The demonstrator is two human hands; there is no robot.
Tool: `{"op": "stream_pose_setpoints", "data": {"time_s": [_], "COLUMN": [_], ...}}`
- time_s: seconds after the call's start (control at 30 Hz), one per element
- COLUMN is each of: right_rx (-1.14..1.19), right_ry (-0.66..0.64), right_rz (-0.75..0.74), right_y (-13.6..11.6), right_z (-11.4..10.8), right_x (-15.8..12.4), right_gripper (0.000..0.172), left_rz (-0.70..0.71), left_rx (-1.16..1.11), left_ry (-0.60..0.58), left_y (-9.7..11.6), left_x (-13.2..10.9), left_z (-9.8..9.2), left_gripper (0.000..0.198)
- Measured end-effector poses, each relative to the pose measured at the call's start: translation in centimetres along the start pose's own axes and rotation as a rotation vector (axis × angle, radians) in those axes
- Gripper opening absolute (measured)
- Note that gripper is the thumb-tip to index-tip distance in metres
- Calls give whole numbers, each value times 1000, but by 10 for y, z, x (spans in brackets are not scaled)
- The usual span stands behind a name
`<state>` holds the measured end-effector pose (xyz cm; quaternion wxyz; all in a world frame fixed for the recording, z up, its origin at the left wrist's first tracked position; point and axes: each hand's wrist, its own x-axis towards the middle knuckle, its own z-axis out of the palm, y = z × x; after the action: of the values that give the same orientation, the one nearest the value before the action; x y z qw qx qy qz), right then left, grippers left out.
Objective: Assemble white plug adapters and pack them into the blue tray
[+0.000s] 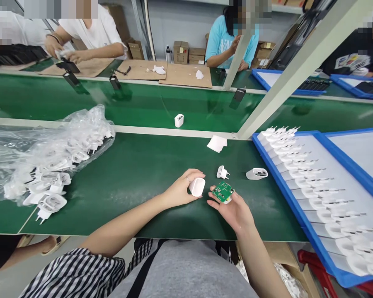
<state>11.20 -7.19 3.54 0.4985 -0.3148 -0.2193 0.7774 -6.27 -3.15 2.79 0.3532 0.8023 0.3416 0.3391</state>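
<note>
Between the thumb and fingers of my left hand point(186, 187) is a white charger housing point(197, 187), its smooth side toward me. My right hand point(233, 209), palm up, grips a green circuit board point(223, 191) by its edges; something white and yellow shows beneath it. The two parts are apart, a short gap between them. Just beyond the board lies a white two-pin plug piece point(223, 172). To its right, another white housing point(256, 174) rests on its side with its opening showing dark parts inside. A folded white paper point(217, 143) lies farther back.
A clear bag of white plug parts point(52, 165) spreads over the left. Blue-rimmed trays point(282, 190) at right hold rows of white pieces. A white housing point(179, 120) and black adapters point(238, 95) sit on the green belt point(143, 101). A slanted post point(292, 74) rises ahead; co-workers sit opposite.
</note>
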Motion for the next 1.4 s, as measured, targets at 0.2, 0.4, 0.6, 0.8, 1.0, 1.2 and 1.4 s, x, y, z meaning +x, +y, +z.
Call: {"op": "stream_pose_setpoints", "data": {"time_s": [0.2, 0.4, 0.6, 0.8, 1.0, 1.2, 1.4], "right_rx": [-70, -114, -31, -142, -143, -230, -269], "right_ry": [-87, -50, 157, 235, 231, 111, 54], "right_rz": [-82, -121, -102, -230, -363, -237, -85], "right_y": [-33, -53, -45, -45, -43, -35, -15], "right_z": [23, 41, 32, 14, -9, -10, -4], "right_x": [25, 53, 65, 43, 21, 8, 11], "right_gripper": [33, 17, 21, 27, 29, 46, 47], "left_rz": [19, -236, -336, -455, -352, -249, -253], "left_rx": [186, 325, 364, 314, 244, 275, 361], "left_ry": [55, 67, 108, 210, 176, 7, 26], "left_y": [26, 31, -32, -85, -85, -61, -29], "left_x": [27, 46, 83, 161, 188, 86, 12], "left_z": [-49, -91, -78, -54, -46, -31, -30], "left_gripper": [48, 46, 55, 62, 55, 53, 54]}}
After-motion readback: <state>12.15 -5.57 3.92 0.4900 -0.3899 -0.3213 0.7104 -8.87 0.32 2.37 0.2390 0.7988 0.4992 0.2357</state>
